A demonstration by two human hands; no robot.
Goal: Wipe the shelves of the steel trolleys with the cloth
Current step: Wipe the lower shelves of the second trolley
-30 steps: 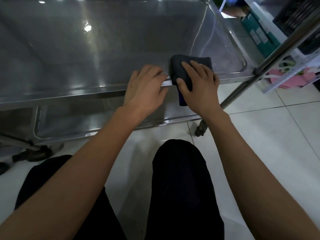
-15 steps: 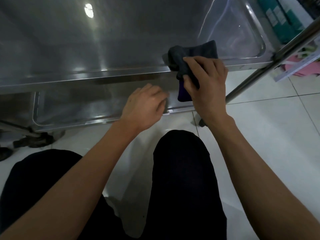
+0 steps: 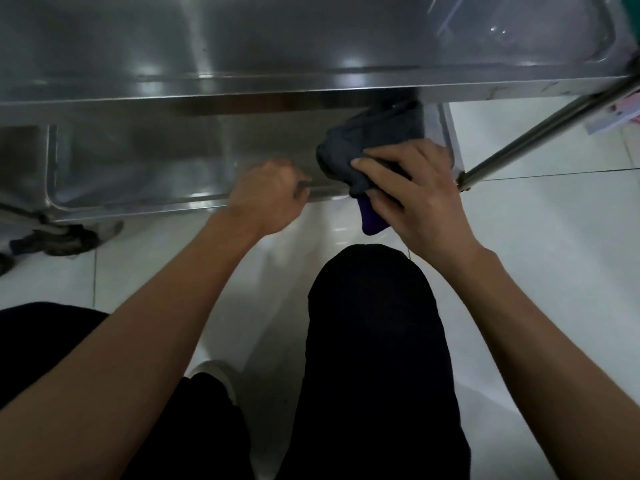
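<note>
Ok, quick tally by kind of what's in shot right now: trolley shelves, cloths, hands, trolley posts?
Trolley shelves: 2, the upper shelf and the lower shelf
Cloths: 1, the dark cloth, gripped by the right hand
Hands: 2, that one and the left hand at the lower shelf's front rim
Trolley posts: 1 clearly visible, the right post
Total: 6

Glossy steel trolley (image 3: 242, 88), matt dark cloth (image 3: 363, 147).

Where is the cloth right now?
In the head view, right of centre: the cloth is gripped by the right hand at the lower shelf's front edge.
</note>
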